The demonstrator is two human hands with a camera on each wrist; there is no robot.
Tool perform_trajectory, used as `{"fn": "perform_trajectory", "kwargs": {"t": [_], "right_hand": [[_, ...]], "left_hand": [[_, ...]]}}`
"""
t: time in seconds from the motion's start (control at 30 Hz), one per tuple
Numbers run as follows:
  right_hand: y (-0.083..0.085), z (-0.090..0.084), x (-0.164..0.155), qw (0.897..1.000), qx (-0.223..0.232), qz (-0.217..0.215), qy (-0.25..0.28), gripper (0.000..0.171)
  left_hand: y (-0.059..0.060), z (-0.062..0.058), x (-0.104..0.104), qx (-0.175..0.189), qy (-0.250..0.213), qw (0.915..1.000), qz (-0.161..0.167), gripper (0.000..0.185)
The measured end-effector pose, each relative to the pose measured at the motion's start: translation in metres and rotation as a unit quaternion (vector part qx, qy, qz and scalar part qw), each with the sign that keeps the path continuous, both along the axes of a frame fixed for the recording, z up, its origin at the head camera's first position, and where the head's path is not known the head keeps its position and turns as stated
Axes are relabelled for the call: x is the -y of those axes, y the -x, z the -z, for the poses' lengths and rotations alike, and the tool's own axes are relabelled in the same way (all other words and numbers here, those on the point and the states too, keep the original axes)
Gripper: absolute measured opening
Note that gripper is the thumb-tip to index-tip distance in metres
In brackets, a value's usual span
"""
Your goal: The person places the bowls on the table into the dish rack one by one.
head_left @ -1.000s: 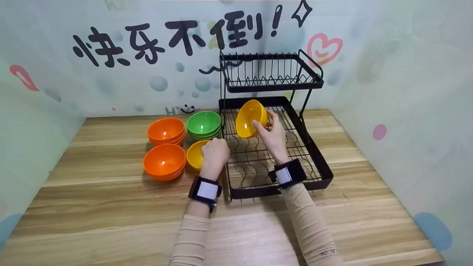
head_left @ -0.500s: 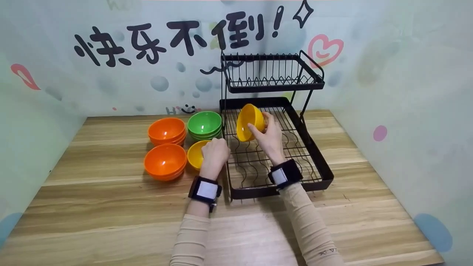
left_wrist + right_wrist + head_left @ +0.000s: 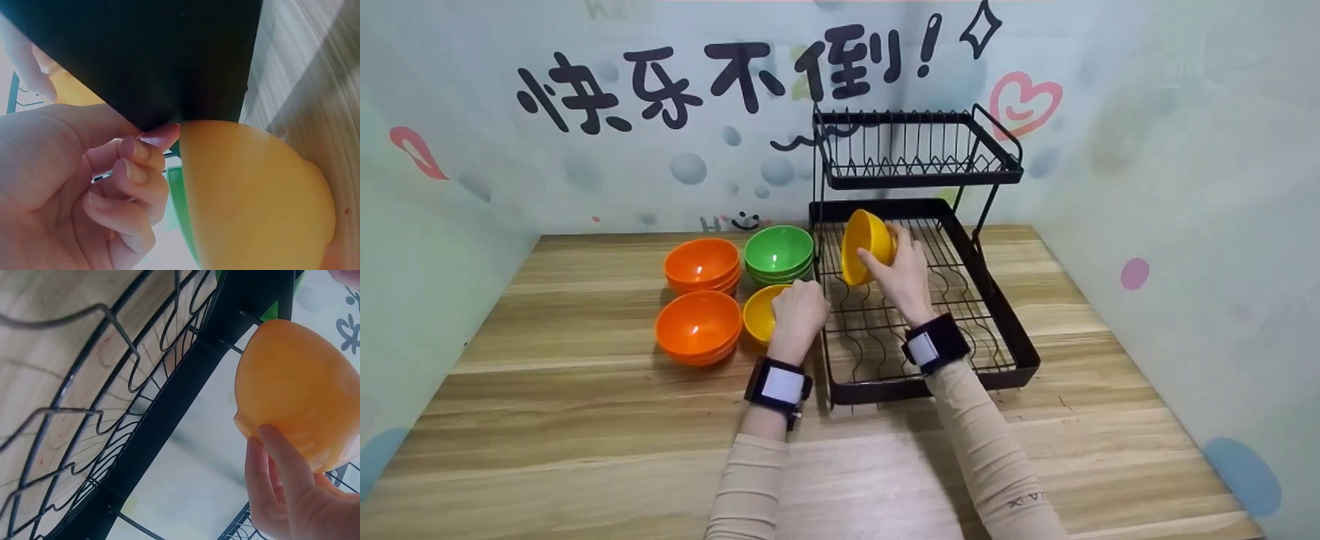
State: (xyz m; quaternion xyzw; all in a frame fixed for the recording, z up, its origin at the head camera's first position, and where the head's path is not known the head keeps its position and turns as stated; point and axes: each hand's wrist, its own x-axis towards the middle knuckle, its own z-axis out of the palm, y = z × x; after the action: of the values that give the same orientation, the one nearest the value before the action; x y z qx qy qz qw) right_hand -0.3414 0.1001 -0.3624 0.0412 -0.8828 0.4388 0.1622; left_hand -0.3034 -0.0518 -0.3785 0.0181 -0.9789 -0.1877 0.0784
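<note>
My right hand [image 3: 906,276] holds a yellow bowl [image 3: 867,244] tilted on its side over the lower tier of a black two-tier dish rack [image 3: 934,391], its mouth turned left. The right wrist view shows fingers [image 3: 287,461] against that bowl's outside. At the rack's left side wall [image 3: 185,62], my left hand [image 3: 801,313] grips the edge with curled fingers; the thumb tip is hidden. Beside those fingers another yellow bowl [image 3: 760,319] sits on the table, partly covered by the hand in the head view.
Left of the rack stand stacked green bowls [image 3: 778,251] and two stacks of orange bowls, a rear one [image 3: 701,262] and a front one [image 3: 699,330]. The rack's upper tier [image 3: 922,180] overhangs the back of its lower tray. Walls enclose the wooden table [image 3: 585,435].
My right hand has moved slightly left and down with the yellow bowl, turning it more onto its side. The left hand stays at the rack's edge; the head view has shifted a little.
</note>
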Motion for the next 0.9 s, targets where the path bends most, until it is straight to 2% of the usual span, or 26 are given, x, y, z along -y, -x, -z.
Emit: {"fn": "perform_trajectory", "kwargs": {"t": [0.4, 0.9], "right_hand": [[0.009, 0.002, 0.001, 0.999, 0.01, 0.009, -0.031, 0.065], [0.012, 0.01, 0.0, 0.998, 0.03, -0.002, -0.048, 0.065]], "left_hand": [[-0.001, 0.001, 0.0, -0.004, 0.003, 1.0, 0.002, 0.022], [0.001, 0.0, 0.002, 0.018, -0.002, 0.9998, 0.004, 0.023]]}}
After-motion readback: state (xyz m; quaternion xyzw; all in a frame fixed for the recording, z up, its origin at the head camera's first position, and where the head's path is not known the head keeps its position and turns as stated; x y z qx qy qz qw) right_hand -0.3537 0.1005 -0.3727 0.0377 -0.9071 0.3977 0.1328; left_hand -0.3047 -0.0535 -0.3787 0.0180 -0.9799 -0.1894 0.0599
